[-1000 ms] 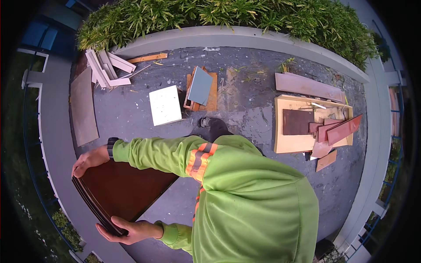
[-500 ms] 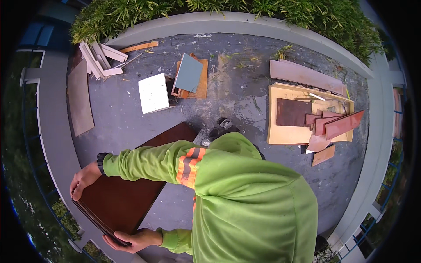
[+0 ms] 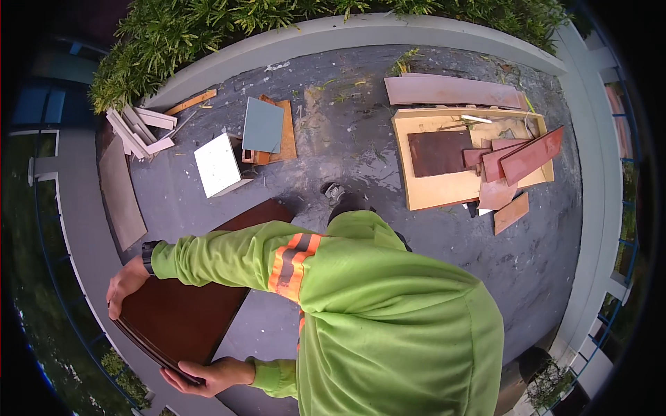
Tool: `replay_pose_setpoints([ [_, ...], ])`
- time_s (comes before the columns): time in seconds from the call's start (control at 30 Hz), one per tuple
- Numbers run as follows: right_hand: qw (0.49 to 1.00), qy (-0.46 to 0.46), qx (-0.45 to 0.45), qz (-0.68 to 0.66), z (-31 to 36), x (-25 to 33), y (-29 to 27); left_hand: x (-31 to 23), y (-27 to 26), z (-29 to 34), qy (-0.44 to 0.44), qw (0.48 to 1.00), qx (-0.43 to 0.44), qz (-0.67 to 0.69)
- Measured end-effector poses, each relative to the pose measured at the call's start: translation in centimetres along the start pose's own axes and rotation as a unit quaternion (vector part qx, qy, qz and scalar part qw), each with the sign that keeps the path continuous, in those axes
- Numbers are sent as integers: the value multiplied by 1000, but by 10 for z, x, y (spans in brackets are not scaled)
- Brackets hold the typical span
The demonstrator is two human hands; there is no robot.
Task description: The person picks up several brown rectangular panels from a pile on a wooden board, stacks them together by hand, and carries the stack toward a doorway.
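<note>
Together, both hands grasp one end of a large brown board (image 3: 184,315), which is on the near side of the white box (image 3: 222,165). The right hand (image 3: 128,283) is clasped over the corner nearer the box; the left hand (image 3: 216,374), farther from it, grips the other corner, thumb on top. Just right of the box leans a blue-grey panel (image 3: 263,126); well right sits a cream tray (image 3: 424,191) bearing reddish boards (image 3: 531,155).
</note>
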State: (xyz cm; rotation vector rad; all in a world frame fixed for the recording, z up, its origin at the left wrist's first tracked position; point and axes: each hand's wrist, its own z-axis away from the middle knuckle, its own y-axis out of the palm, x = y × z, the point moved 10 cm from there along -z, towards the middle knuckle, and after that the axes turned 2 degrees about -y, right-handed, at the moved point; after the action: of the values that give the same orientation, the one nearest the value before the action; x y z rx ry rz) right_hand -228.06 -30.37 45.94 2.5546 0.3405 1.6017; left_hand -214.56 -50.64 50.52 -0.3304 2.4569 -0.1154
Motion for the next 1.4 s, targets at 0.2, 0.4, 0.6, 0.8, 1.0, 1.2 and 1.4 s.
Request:
replay_pose_setpoints([
  [0.2, 965, 41, -173, 196, 45, 31, 25, 0, -38, 20, 15, 996, 50, 75],
  [0.4, 950, -27, -254, 179, 94, 37, 81, -1, -102, 51, 78, 993, 59, 68],
  [0.6, 947, -74, -234, 206, 113, 36, 155, 14, -176, 82, 113, 987, -7, 117],
  [0.8, 957, -79, -202, 193, 139, 28, 211, 29, -223, 109, 64, 995, -20, 72],
  [1.0, 954, -100, -179, 219, 170, 34, 256, 19, -258, 124, 22, 998, -48, 22],
  [1.2, 963, -76, -127, 226, 193, 32, 278, 4, -268, 142, -13, 997, -74, -6],
  [1.4, 966, -91, -92, 224, 208, 34, 284, -5, -278, 162, -41, 994, -102, -29],
])
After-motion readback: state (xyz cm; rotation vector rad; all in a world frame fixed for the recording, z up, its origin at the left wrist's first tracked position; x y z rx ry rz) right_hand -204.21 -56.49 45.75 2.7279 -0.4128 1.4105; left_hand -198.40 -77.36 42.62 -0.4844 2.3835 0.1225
